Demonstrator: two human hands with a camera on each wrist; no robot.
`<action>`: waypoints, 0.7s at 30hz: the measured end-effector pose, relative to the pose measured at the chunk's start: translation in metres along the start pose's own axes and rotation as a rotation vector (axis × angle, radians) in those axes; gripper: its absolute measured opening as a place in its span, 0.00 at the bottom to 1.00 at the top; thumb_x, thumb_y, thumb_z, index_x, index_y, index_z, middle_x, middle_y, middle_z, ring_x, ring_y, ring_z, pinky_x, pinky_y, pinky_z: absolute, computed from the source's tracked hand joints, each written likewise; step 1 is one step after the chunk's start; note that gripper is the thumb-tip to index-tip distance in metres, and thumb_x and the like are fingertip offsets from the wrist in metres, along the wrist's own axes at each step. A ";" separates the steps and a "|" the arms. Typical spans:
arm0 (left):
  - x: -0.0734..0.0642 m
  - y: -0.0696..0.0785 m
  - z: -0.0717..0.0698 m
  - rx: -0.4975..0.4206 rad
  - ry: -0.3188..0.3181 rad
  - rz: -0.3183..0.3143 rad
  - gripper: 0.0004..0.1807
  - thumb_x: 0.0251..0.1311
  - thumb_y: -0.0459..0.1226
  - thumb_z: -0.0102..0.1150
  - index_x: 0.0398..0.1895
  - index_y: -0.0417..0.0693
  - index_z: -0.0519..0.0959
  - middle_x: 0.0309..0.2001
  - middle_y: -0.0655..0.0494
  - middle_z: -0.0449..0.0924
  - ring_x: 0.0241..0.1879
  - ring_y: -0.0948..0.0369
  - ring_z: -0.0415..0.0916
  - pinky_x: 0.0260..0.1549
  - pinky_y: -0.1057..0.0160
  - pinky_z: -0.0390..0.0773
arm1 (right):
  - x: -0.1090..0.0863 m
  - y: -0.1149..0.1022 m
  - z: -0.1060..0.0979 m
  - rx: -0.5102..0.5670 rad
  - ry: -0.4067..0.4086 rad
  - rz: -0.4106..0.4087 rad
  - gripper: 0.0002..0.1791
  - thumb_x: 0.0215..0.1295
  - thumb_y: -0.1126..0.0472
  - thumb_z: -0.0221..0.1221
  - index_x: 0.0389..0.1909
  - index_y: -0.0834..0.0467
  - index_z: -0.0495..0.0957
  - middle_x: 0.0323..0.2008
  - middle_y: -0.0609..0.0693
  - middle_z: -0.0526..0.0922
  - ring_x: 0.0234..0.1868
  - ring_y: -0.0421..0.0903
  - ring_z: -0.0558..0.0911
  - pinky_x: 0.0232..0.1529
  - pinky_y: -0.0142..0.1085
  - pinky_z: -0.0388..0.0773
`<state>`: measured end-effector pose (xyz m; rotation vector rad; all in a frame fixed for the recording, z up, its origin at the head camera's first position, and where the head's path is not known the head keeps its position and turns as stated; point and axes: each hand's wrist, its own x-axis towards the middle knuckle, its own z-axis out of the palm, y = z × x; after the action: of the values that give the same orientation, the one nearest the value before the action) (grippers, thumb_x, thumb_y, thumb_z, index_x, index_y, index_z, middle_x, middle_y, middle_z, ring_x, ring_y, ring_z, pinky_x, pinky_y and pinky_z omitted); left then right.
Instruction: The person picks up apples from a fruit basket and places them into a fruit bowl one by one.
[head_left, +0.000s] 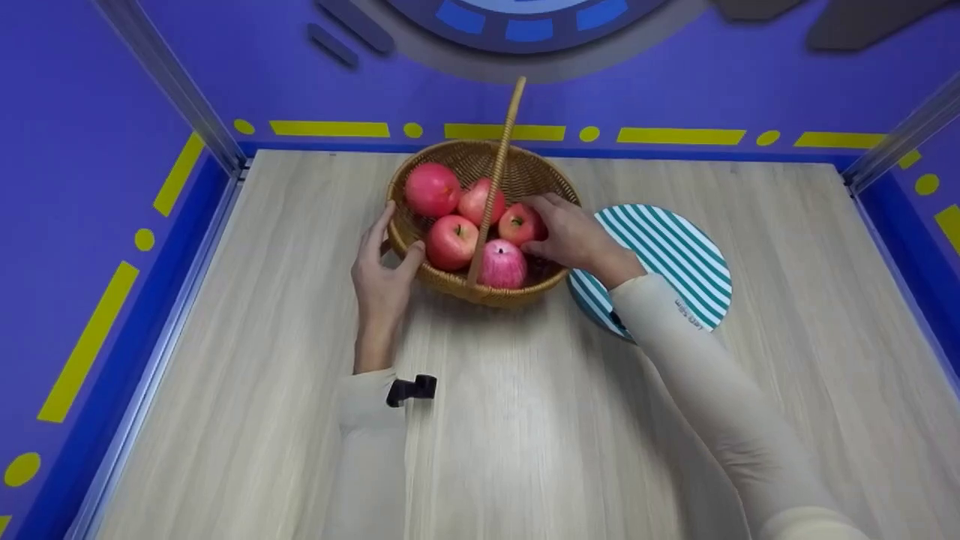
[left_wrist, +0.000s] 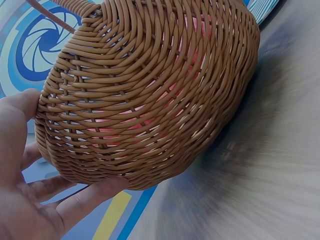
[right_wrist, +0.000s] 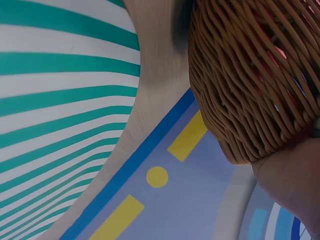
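A brown wicker basket point(head_left: 499, 298) with a tall arched handle point(head_left: 504, 154) stands toward the back of the table with several red and pink fruits inside. My left hand point(head_left: 381, 289) grips its left rim, thumb on the near side and fingers point(left_wrist: 90, 197) spread along the outer wall. Inside the basket at the right, my right hand point(head_left: 574, 234) holds a small red apple point(head_left: 516, 223) between thumb and fingers. Around that apple lie a larger red apple point(head_left: 452, 242), a streaked pink apple point(head_left: 502, 264) and a deep pink fruit point(head_left: 433, 190). The right wrist view mostly hides the fingers behind the basket.
A round thing with green and white stripes point(head_left: 667, 247) stands right of the basket, partly under my right forearm. Blue panels point(head_left: 330, 97) with yellow marks bound the wooden table point(head_left: 285, 300) at the back and sides. A black mount point(head_left: 412, 390) sits on my left wrist.
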<state>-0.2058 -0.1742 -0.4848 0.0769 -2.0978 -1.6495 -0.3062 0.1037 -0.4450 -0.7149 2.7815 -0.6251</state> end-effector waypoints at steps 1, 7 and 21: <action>0.000 0.000 0.000 -0.001 0.001 0.002 0.36 0.65 0.34 0.66 0.78 0.50 0.72 0.74 0.54 0.71 0.72 0.59 0.67 0.67 0.51 0.71 | 0.000 -0.001 0.000 -0.003 0.005 0.001 0.41 0.70 0.53 0.71 0.79 0.59 0.65 0.71 0.62 0.71 0.67 0.59 0.74 0.69 0.54 0.74; 0.000 -0.002 -0.001 -0.004 0.000 0.007 0.36 0.65 0.35 0.67 0.78 0.51 0.72 0.74 0.53 0.71 0.73 0.60 0.66 0.67 0.52 0.71 | -0.001 -0.002 0.003 -0.022 0.032 0.007 0.42 0.70 0.52 0.71 0.78 0.60 0.66 0.71 0.62 0.72 0.67 0.59 0.75 0.69 0.54 0.73; 0.001 -0.004 -0.002 -0.009 -0.005 0.015 0.36 0.65 0.34 0.67 0.78 0.49 0.72 0.74 0.52 0.72 0.73 0.59 0.67 0.67 0.51 0.71 | -0.002 0.001 0.006 -0.012 0.102 -0.045 0.42 0.66 0.50 0.74 0.74 0.64 0.70 0.66 0.63 0.76 0.63 0.60 0.78 0.67 0.54 0.75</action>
<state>-0.2070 -0.1774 -0.4874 0.0537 -2.0898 -1.6514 -0.3031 0.1035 -0.4506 -0.7714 2.8712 -0.6725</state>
